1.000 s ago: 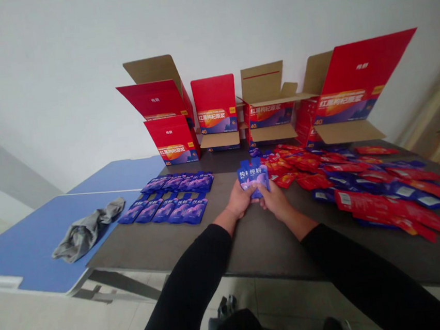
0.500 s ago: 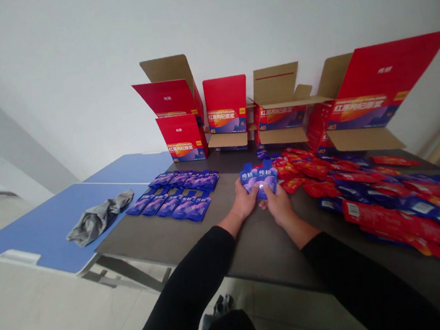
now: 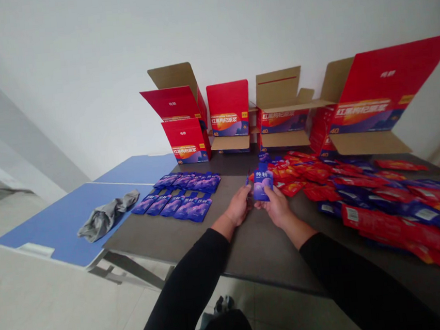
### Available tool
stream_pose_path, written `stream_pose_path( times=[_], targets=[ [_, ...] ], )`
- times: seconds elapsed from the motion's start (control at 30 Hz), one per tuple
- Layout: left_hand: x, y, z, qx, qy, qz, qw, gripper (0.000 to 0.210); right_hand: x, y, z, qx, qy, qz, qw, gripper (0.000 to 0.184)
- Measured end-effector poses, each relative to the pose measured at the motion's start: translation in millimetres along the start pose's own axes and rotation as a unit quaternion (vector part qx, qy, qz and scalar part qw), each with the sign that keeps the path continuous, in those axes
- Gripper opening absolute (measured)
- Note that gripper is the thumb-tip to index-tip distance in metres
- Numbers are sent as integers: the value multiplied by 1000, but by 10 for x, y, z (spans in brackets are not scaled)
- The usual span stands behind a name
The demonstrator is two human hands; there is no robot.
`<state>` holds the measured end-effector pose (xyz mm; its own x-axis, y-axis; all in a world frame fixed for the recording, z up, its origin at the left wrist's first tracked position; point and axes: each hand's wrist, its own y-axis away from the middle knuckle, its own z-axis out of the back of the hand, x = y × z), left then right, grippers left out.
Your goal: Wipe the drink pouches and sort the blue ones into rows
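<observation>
In front of me, over the dark table, my right hand [image 3: 277,207] pinches a blue-purple drink pouch [image 3: 263,185], upright with its printed front towards me. Close beside it, my left hand [image 3: 240,205] is closed on another pouch [image 3: 248,179], turned nearly edge-on, so only a thin strip shows. To the left lie two rows of the same pouches, a front row [image 3: 172,207] and a back row [image 3: 188,181], overlapping and face up. A heap of red pouches [image 3: 322,192] mixed with blue ones spreads to the right of my right hand.
Open red cartons stand along the wall: a stacked pair [image 3: 186,139] at left, a middle one [image 3: 229,109], another [image 3: 283,120], and a large one with wide flaps [image 3: 365,104] at right. A grey cloth [image 3: 106,217] lies on the blue table [image 3: 66,226].
The two pouches, fanned side by side before, are now apart: the left one has turned edge-on, while the right one faces me fully. The whole view has shifted slightly.
</observation>
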<state>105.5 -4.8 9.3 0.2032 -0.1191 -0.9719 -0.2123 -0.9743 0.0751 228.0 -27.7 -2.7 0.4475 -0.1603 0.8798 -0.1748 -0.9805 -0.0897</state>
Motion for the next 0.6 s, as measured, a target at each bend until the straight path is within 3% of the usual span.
stream_pose_path(
  times=[0.13,0.27,0.37,0.5,0.6],
  targets=[
    [-149,-28,167,-86,-92,-83,989,57,-41,-22,19,9,49,19,999,47],
    [-445,-142,546,-171,-250,-153,941,62,-65,-1,10,39,110,26,993,47],
    [-695,-298,927,-237,-407,-144,870,66,-76,14,3,54,147,29,987,47],
    [-953,-529,1395,-261,-586,-73,763,67,-101,6,16,67,175,28,982,46],
    [-1037,-654,1624,-275,-653,-3,705,70,-122,-6,33,76,190,36,978,46]
  ],
)
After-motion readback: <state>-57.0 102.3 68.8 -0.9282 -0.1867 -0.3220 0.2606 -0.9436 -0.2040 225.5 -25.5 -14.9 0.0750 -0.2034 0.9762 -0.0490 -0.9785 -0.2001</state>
